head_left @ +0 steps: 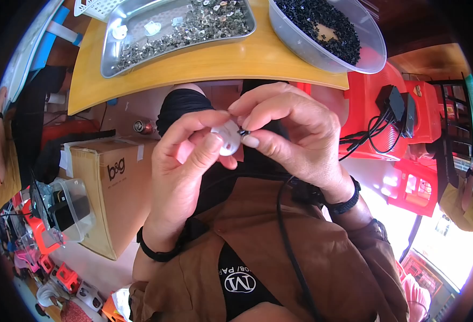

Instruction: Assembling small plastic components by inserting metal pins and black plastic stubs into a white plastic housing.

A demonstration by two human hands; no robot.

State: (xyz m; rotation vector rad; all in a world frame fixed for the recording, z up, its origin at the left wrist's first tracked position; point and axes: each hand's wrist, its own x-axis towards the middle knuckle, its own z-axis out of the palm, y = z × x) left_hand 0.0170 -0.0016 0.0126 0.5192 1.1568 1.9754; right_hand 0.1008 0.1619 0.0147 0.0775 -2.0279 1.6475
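Observation:
My left hand point(185, 153) pinches a small round white plastic piece point(227, 138) between thumb and fingers, above my lap. Against its right edge my right hand point(295, 134) holds a tiny black part point(243, 131) between thumb and index finger. Fingertips partly cover both pieces, so I cannot tell whether they are joined. Beyond my hands, on the yellow table, a metal tray point(106, 59) holds many small metal pieces point(204, 27) and a few white round pieces point(152, 28). To its right, a clear plastic bowl point(373, 45) contains many small black parts point(322, 21).
The table's near edge point(215, 79) lies just past my hands. A cardboard box point(118, 188) and a clear bin point(75, 212) stand at left. Red plastic stools point(370, 107) at right carry black adapters with cables point(394, 110). A black cable point(282, 225) runs down my front.

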